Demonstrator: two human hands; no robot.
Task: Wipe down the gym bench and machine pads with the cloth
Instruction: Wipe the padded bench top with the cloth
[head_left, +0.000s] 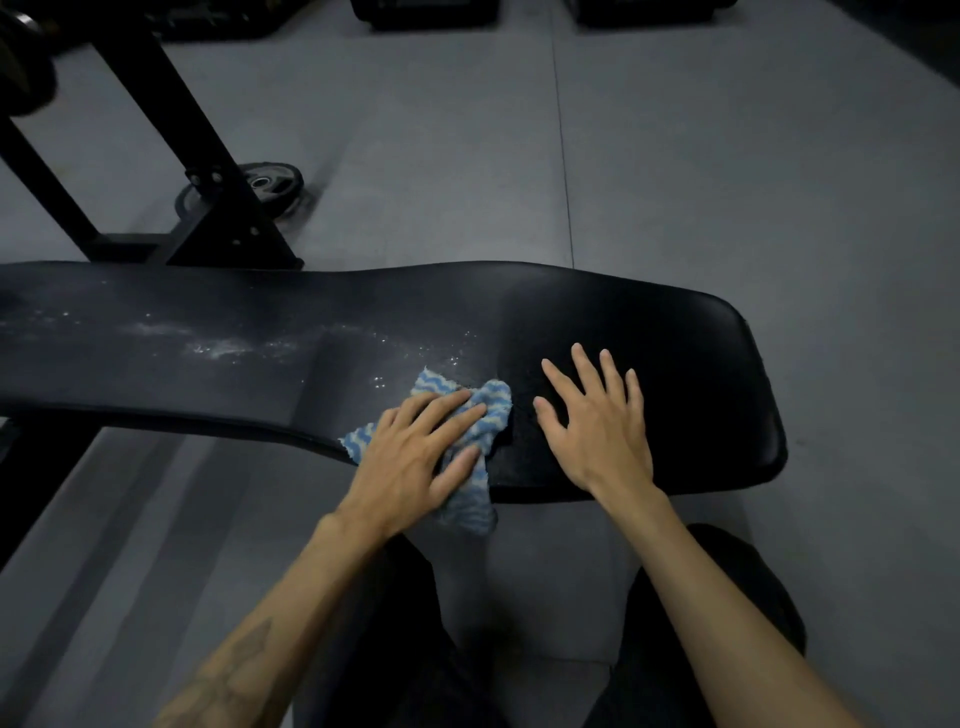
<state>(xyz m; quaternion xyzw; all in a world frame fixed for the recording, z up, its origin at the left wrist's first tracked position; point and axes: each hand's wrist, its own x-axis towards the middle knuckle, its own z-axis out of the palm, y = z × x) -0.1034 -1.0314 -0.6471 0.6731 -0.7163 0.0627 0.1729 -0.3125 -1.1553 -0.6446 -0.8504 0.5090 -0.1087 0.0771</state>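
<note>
Nearest the camera, the left hand (415, 452) is pressing the blue-and-white cloth (485, 415) flat against the near edge of the bench (675, 332) with fingers spread, while the right hand (597, 426) is resting open and empty on the pad just beside it. The pad's right end is looking dark and clean, so wiping seems partly done. Farther left, white dust (218, 348) is still lying across the bench, and the machine frame (171, 130) beyond is waiting.
</note>
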